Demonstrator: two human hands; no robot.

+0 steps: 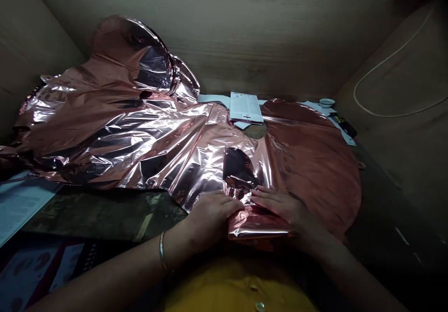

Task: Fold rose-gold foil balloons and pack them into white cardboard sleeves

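Observation:
A large crumpled rose-gold foil balloon [140, 134] covers most of the table, its shiny sheet spreading from the far left corner to the right. Its near edge is folded over into a flat, creased strip [257, 224]. My left hand [210, 218], with a thin metal bangle [162, 251] on the wrist, grips the left end of this fold. My right hand [280, 207] lies flat across the foil, its fingers pressing on top of the fold. The foil hides most of the tabletop beneath it.
A printed card [245, 107] and loose papers lie behind the foil. A small white dish [326, 102] and a black object [345, 126] sit at the back right. A blue sheet [21, 204] lies at the left. Wooden panels [245, 27] surround the dark table [87, 214].

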